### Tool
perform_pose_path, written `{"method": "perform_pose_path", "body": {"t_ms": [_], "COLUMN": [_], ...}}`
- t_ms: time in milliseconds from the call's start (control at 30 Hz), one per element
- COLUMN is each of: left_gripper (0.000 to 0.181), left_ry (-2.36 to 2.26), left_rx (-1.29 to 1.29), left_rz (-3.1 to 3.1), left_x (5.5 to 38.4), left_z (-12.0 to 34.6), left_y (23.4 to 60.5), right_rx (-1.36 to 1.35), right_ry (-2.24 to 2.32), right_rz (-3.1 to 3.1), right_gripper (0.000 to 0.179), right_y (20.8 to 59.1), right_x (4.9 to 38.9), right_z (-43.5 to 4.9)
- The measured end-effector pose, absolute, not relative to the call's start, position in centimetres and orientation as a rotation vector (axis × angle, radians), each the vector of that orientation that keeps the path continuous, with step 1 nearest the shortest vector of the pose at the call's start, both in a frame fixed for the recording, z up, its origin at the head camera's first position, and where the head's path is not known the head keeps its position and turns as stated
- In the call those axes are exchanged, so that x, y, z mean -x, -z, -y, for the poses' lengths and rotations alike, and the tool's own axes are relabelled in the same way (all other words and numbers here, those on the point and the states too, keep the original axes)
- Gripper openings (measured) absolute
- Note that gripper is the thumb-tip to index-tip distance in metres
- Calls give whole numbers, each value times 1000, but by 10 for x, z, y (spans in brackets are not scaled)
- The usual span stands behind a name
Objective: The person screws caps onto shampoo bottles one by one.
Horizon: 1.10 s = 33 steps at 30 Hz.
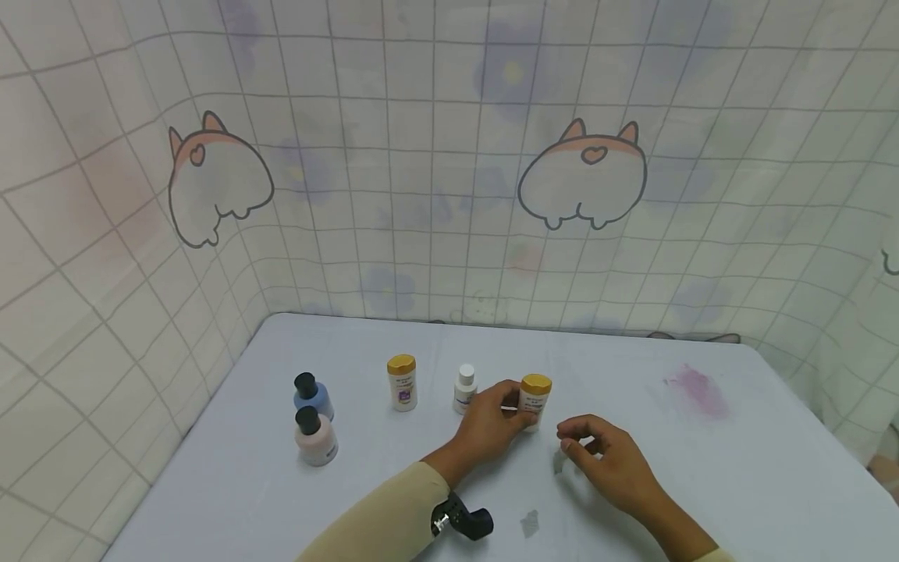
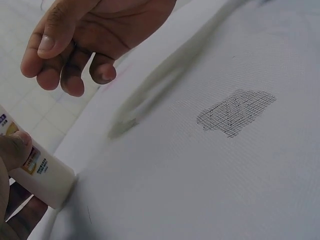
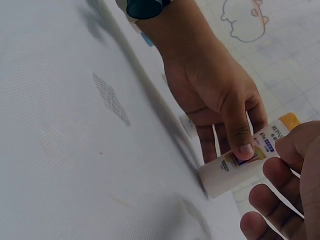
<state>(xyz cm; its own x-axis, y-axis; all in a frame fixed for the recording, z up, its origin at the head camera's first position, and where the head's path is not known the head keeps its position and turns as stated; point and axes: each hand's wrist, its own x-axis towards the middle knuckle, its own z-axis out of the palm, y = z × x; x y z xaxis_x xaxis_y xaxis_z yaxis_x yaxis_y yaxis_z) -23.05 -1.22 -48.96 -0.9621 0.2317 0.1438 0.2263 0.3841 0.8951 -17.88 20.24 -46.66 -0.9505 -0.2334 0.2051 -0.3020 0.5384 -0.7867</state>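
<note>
My left hand (image 1: pixel 489 425) grips a white bottle with a yellow cap (image 1: pixel 536 390), thumb on its printed label and fingers behind. The bottle (image 3: pixel 220 177) stands upright, its base at the white tabletop. Just to the right of it, my right hand (image 1: pixel 609 462) hovers over the table, fingers loosely bent and holding nothing. In the left wrist view the same right hand (image 2: pixel 95 35) shows its fingertips apart from the bottle (image 2: pixel 52 182). Behind my left hand is a small white bottle with a white cap (image 1: pixel 465 390), its lower part partly covered.
A second yellow-capped white bottle (image 1: pixel 403 382) stands farther left. Beyond it, a blue bottle (image 1: pixel 319 396) and a pale pink bottle (image 1: pixel 318 441), both black-capped, stand together. The tabletop (image 1: pixel 246 484) bears a pink stain (image 1: pixel 702 392) and a grey patch (image 1: pixel 530 524). A patterned curtain (image 1: pixel 435 195) hangs behind.
</note>
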Motion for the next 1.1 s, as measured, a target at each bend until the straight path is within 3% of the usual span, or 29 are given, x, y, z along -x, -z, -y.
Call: {"method": "perform_pose_path", "body": {"t_ms": [833, 1100], "left_gripper": [38, 49], "left_ry": [-1696, -1569], "left_rx": [-423, -418], "left_rz": [-2630, -2708], "left_x": [238, 229], "left_z": [2, 4], "left_y": [493, 495], "right_rx": [-435, -459], "right_ry": [-1432, -1408], "right_rz": [2706, 2693], "right_gripper": [13, 13], "right_y": [472, 475], "right_x": [182, 181], "right_z": [-205, -206]}}
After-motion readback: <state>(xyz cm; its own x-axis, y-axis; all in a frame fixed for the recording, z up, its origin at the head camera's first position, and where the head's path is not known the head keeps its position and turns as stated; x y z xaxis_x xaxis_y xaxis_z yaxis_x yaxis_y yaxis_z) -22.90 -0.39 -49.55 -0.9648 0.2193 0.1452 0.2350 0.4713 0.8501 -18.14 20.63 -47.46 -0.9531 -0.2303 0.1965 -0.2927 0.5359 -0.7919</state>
